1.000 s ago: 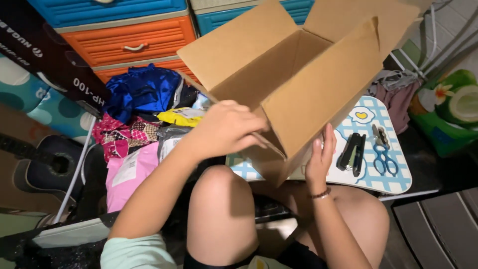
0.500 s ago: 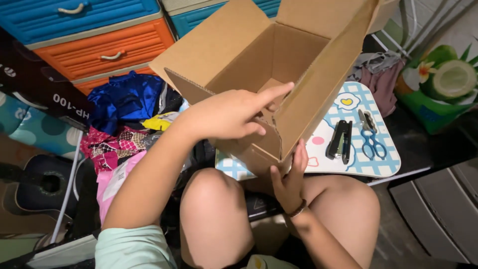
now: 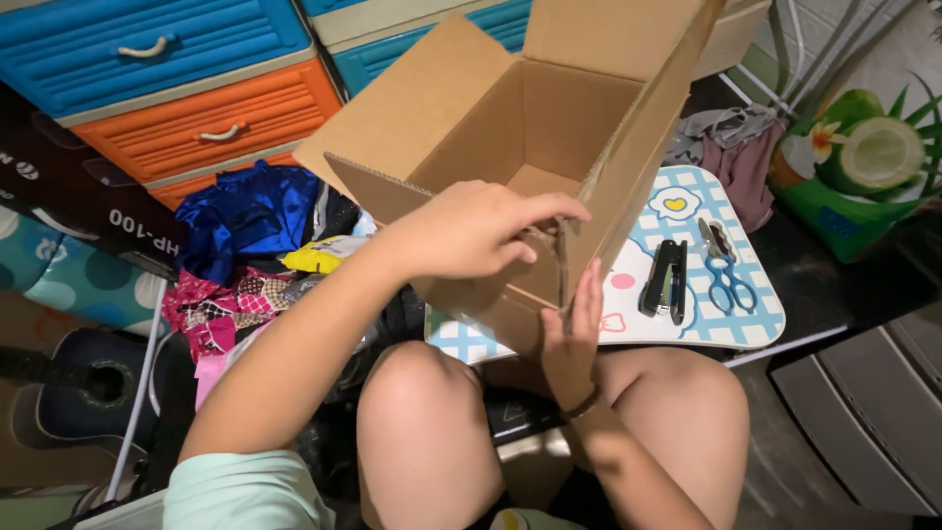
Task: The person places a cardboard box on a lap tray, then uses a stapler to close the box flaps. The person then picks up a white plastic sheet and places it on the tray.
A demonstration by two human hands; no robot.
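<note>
Two hands on one open cardboard box point(image 3: 530, 128) at frame centre.
Left hand point(image 3: 471, 231) curls over the near rim, its grip pinching the flap edge; right hand point(image 3: 569, 329) presses flat, fingers spread, bracing the lower corner. Stapler point(image 3: 665, 280) and scissors point(image 3: 724, 267) lie on the checked table point(image 3: 756, 314), right.

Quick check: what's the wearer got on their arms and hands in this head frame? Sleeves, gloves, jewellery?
Both arms bare, no gloves. Left hand: nothing worn; a pale mint-green short sleeve covers the shoulder. Right hand: thin dark beaded bracelet at the wrist.
</note>
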